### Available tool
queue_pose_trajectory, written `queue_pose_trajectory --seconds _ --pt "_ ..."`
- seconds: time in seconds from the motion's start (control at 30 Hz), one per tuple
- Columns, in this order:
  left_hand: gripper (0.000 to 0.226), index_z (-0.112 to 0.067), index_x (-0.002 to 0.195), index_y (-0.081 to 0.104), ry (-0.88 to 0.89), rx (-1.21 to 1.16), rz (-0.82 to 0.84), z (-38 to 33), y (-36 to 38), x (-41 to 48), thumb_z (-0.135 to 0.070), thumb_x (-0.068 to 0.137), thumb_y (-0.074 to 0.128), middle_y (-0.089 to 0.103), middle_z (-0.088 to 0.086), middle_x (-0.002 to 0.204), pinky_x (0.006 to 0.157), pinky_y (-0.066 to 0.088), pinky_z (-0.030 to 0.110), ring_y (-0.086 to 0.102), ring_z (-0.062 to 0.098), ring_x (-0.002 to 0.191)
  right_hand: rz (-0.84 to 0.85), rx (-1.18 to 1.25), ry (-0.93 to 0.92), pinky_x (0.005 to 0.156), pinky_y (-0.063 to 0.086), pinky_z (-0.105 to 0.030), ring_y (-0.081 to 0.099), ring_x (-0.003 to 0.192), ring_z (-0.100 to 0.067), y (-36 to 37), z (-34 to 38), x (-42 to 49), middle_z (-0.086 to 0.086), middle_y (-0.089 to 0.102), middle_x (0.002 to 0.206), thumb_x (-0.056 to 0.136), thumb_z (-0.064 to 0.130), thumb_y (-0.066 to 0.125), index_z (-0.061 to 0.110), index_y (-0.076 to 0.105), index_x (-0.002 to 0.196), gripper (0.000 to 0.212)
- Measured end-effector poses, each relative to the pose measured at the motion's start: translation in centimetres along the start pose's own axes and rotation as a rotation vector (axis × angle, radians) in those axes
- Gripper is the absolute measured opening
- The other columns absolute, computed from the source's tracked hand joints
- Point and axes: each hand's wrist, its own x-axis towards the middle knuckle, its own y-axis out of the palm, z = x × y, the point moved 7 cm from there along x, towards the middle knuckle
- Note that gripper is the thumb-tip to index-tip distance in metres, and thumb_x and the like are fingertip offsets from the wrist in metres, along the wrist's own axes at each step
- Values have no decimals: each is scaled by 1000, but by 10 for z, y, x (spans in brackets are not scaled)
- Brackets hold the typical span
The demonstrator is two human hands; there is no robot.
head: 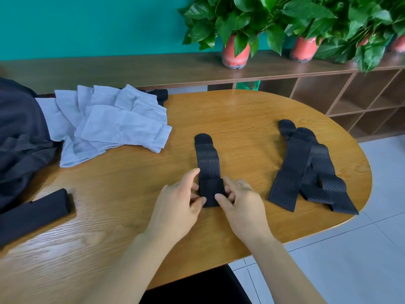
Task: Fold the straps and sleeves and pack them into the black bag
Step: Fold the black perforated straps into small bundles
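Strap (208, 163), near end folded, fingers of left hand (175, 207) and right hand (243, 205) pinching side edges

— Where are the hands?
— Both are at the near end of 1 black strap (208, 163) in the middle of the wooden table (241, 115). That end is folded back over the rest. The left hand (175, 205) pinches its left edge, and the right hand (243, 200) pinches its right edge.
— And around it?
— To the right, well apart, more straps (291, 172) lie overlapped. At far left, a heap of pale grey sleeves (114, 123) touches the black bag (17, 132). A folded black piece (37, 211) lies near the left edge. Potted plants (235, 51) stand on the shelf (131, 69) behind.
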Motion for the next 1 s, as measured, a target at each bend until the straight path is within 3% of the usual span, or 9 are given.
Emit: queue_pose_trajectory --seconds 0.1,0.33,0.43,0.53,0.63,0.73,0.8,0.93,1.0 --pt "52 -26 138 49 17 40 -7 -4 0 0 -26 89 68 66 -9 111 88 49 34 65 3 93 0 -85 -9 74 48 -22 58 86 -12 5 1 1 0 56 121 95 29 60 18 48 142 50" --pt "37 -19 130 62 32 158 52 -5 10 1 -23 93 60 54 -2 124 87 41 33 61 14 87 -151 -195 -171 41 44 -24 60 58 -20 10 9 -2 -5 59 88 72 11 83 5 72 106 37" --pt "33 -12 121 68 83 222 58 -7 12 2 -14 88 66 58 3 123 89 43 39 60 24 102 -186 -217 -186 38 46 -25 59 60 -21 10 10 -4 -5 58 87 70 9 84 5 73 102 35" --pt "31 -11 120 68 158 265 75 -12 9 0 -15 89 64 60 1 125 95 41 39 57 25 110 -192 -250 -199 43 49 -27 61 73 -24 9 16 -10 -7 59 92 72 9 82 4 74 99 29" --pt "48 -16 131 61 178 286 177 -15 5 -9 -42 91 55 51 -7 136 104 31 32 47 17 122 -194 -290 -253 58 56 -36 60 87 -28 7 21 -21 -9 63 107 81 12 70 4 72 98 19" --pt "64 -21 135 57 180 299 261 -15 -2 -19 -58 84 45 47 -13 139 106 27 26 42 10 124 -113 -255 -276 71 55 -38 58 97 -25 9 24 -36 -5 65 116 88 26 48 5 72 103 35" --pt "64 -23 133 59 195 308 279 -15 -7 -26 -58 81 44 49 -14 138 104 25 24 43 10 124 -55 -226 -287 76 54 -39 58 103 -23 10 25 -46 -4 65 120 87 30 46 6 71 107 40" --pt "60 -19 112 73 243 350 253 -19 -16 -42 -55 74 42 64 -10 125 97 41 31 57 16 111 43 -187 -308 85 50 -38 54 114 -20 8 29 -63 -1 63 125 76 35 51 7 68 115 51" --pt "58 -19 111 74 231 313 220 -19 -20 -50 -52 74 43 68 -9 120 94 45 27 61 14 106 51 -154 -302 86 52 -39 55 113 -19 7 30 -68 -1 65 123 75 32 50 8 68 117 52"
